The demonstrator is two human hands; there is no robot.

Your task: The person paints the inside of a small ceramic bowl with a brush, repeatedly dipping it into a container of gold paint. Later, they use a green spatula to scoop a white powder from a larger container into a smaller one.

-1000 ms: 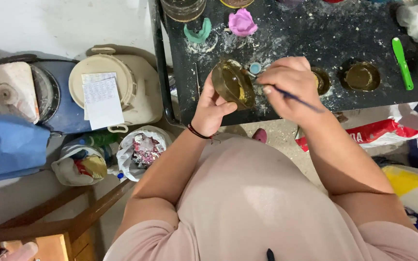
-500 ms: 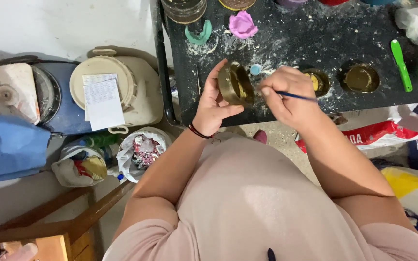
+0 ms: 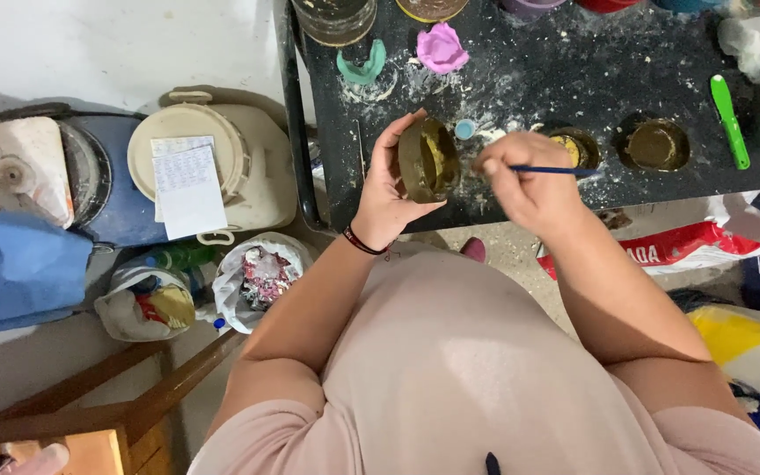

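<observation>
While my left hand (image 3: pixel 389 189) grips the olive-gold round bowl (image 3: pixel 427 160) tilted, my right hand (image 3: pixel 525 176), pinching the blue-handled brush (image 3: pixel 549 170), should stroke lightly inside.

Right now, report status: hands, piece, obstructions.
Left hand grips olive-gold round mould, tilted on edge. Right hand holds blue-handled brush beside it. Nothing between brush and mould.

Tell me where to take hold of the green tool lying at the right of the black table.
Take the green tool around the middle of its long narrow handle, coming from above with the grip across its width. It lies flat and nearly upright in the head view, with bare table on both long sides, apart from the round gold dish.
</observation>
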